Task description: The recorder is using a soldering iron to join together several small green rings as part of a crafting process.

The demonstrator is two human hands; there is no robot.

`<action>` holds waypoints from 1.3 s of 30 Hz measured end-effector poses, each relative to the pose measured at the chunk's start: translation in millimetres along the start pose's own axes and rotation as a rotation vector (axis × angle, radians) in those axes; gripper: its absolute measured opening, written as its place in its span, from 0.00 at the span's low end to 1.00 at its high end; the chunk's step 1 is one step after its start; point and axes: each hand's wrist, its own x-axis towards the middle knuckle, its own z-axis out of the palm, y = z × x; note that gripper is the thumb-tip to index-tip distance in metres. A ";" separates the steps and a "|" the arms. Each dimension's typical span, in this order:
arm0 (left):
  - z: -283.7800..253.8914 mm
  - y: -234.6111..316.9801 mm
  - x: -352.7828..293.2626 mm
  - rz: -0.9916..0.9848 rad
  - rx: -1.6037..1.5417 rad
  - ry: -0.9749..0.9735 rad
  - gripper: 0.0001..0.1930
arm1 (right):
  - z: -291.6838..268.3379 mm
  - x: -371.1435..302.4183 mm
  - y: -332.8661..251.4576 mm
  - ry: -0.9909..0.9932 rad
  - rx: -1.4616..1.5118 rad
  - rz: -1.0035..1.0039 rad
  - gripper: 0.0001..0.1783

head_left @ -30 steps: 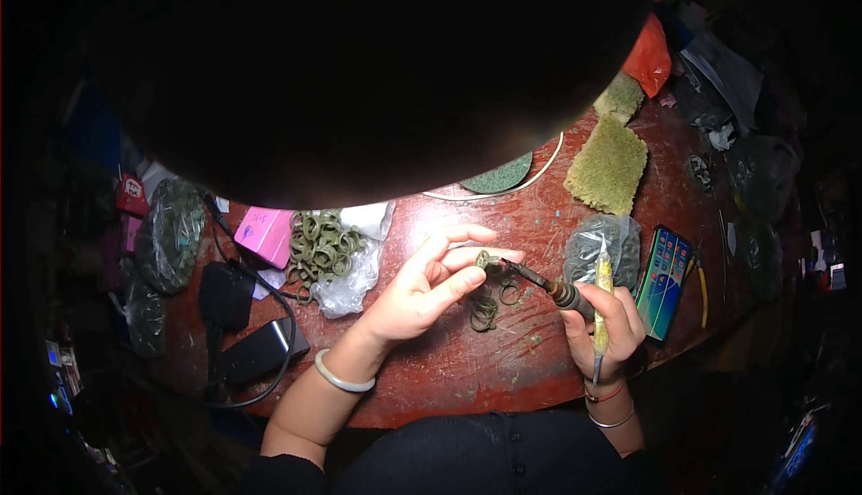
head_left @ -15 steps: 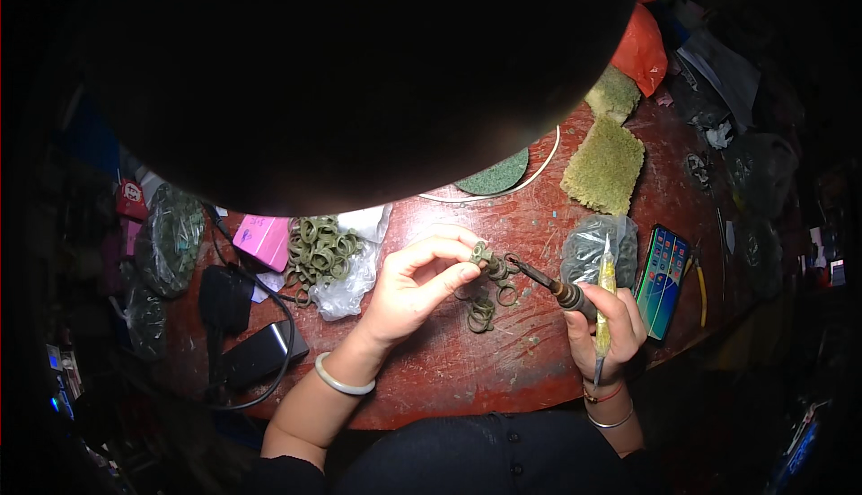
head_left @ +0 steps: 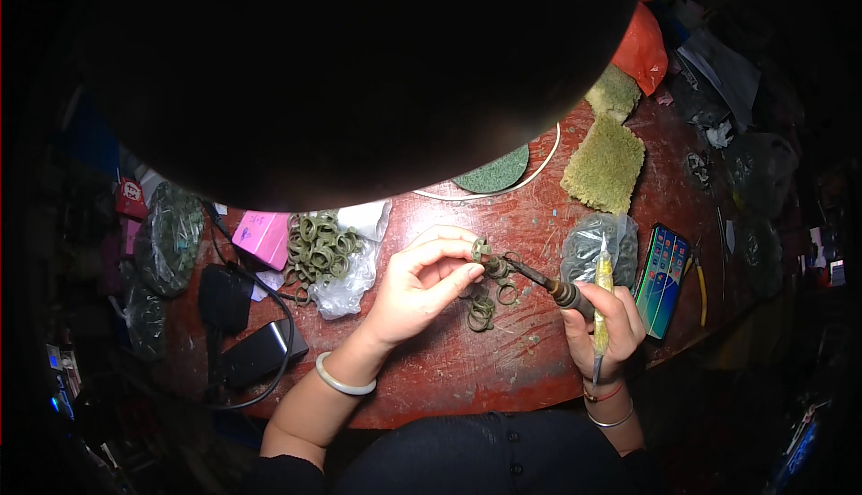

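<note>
Pinched between the thumb and fingers of my left hand [head_left: 417, 293] is a small green ring [head_left: 482, 250]. My right hand [head_left: 615, 333] grips a soldering-iron-like tool [head_left: 564, 293] with a dark rod and ribbed collar. Its tip points left at the ring; whether they touch I cannot tell. A slim yellow-handled pick [head_left: 602, 306] with pointed ends also sits upright between the right-hand fingers. Several loose green rings [head_left: 481, 313] lie on the table just beyond and below the fingertips. A larger heap of green rings [head_left: 319, 251] rests on clear plastic to the left.
On the red table [head_left: 503, 378], a pink box [head_left: 262, 239], a black box-shaped device [head_left: 262, 357] and a dark cable lie left. A bag of dark green pieces [head_left: 588, 239], a phone [head_left: 663, 281] and rough yellow-green pads [head_left: 604, 164] lie right. A dark round shape [head_left: 359, 73] covers the far side.
The tool in my right hand has shifted slightly left, bringing its tip closer to the held ring. My left hand has barely moved.
</note>
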 end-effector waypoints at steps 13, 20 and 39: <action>1.6 0.3 0.8 0.016 -0.028 -0.047 0.09 | 3.0 5.2 -1.7 -0.085 0.045 0.018 0.17; 2.5 2.5 -0.7 -0.020 -0.019 -0.018 0.08 | 4.8 6.5 -2.0 -0.079 0.034 0.015 0.17; 2.6 4.6 1.2 0.049 0.091 -0.014 0.11 | 1.7 2.3 -1.2 -0.030 0.033 0.037 0.17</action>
